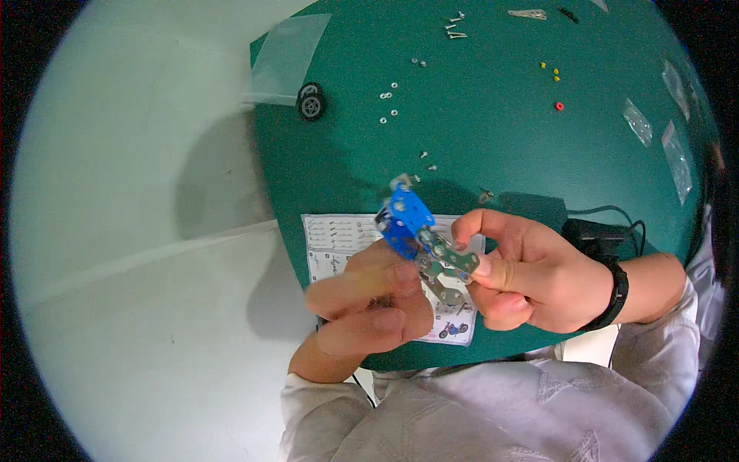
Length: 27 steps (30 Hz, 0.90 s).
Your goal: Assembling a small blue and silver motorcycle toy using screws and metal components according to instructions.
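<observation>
In front of me, above the instruction sheet, is a partly built toy model (pixel 412 223) of blue plates and perforated grey metal strips. My right hand (pixel 539 269) pinches its metal strips between thumb and fingers from the right. Curled and slightly blurred, my left hand (pixel 377 296) presses its fingertips to the model's lower left side, by the blue plates. The left fingers hide part of the model. Beneath both hands lies the printed instruction sheet (pixel 327 235), with small part drawings and a motorcycle picture.
On the green table (pixel 477 138) sit two black wheels (pixel 311 102), white washers (pixel 387 95), screws (pixel 456 32), yellow pieces (pixel 555 72) and a red ring (pixel 560 106). Clear plastic bags (pixel 676 162) lie at right. A black cabled object (pixel 589 232) is by my right wrist.
</observation>
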### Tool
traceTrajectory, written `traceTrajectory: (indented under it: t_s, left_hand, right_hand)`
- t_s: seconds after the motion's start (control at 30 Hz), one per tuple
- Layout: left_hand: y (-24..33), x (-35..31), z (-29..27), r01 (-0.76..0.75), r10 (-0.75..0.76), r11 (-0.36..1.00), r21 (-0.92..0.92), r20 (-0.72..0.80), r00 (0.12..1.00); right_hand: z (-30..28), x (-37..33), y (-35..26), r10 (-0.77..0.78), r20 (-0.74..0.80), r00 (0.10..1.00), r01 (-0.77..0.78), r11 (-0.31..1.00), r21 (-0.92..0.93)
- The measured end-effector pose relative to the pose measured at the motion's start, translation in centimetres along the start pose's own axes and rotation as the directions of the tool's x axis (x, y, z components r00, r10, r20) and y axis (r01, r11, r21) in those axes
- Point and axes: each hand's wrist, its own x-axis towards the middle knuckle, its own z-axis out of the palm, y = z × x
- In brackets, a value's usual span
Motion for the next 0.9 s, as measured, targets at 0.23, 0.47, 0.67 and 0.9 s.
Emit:
traceTrajectory:
  t_s: [0.23,0.47,0.67,0.9]
  left_hand:
    - [-1.0,-0.8,0.8,0.058,-0.062,0.997,-0.044,-0.102,0.993]
    - [-1.0,1.2,0.3,0.145,-0.146,0.989,-0.02,-0.043,0.988]
    - [-0.2,1.7,-1.2,0.167,-0.208,0.967,0.19,0.218,0.954]
    - [-0.3,2.1,-0.4,0.421,-0.401,0.893,-0.157,0.145,0.904]
  right_hand:
    - [-0.1,0.3,-0.1,-0.064,0.035,0.997,0.069,0.987,-0.143]
    - [-0.5,0.6,0.0,-0.157,0.053,0.986,0.165,0.96,-0.224]
    - [-1.0,0.7,0.3,-0.232,0.049,0.972,0.234,0.906,-0.352]
    - [-2.1,1.0,0.1,-0.34,0.027,0.94,0.313,0.826,-0.468]
